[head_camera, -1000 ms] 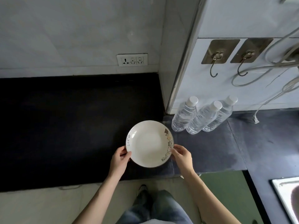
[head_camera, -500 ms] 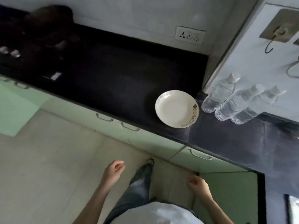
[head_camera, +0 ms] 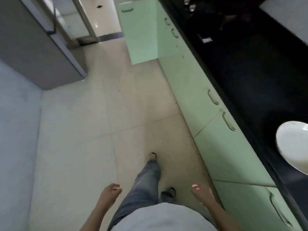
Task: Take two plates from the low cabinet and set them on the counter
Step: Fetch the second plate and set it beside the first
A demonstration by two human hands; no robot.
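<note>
Both hands hang low in front of the body and hold nothing. The left hand [head_camera: 111,190] has its fingers curled in loosely, with the palm empty. The right hand [head_camera: 200,192] is looser, with the fingers out and a little bent. Neither hand touches anything.

Between the hands are the person's legs in blue jeans [head_camera: 146,179]. One dark shoe [head_camera: 151,157] is out in front on the floor [head_camera: 75,130]. The other shoe [head_camera: 170,191] is closer in, partly hidden. A gray shirt [head_camera: 160,217] fills the bottom of the view.

To the right of the right hand runs a row of light green low cabinets [head_camera: 221,147] with metal handles. Their doors here are closed. Farther along the row, one green cabinet door [head_camera: 141,32] stands open into the room.

On top of the cabinets is the black counter [head_camera: 260,77]. One white plate [head_camera: 293,144] sits on it near the front edge, at the right side of the view. It is partly cut off by the edge, and it is well away from both hands. Some small dark things sit at the far end of the counter, too blurry to name.

On the left stands a tall gray fridge [head_camera: 33,47].
</note>
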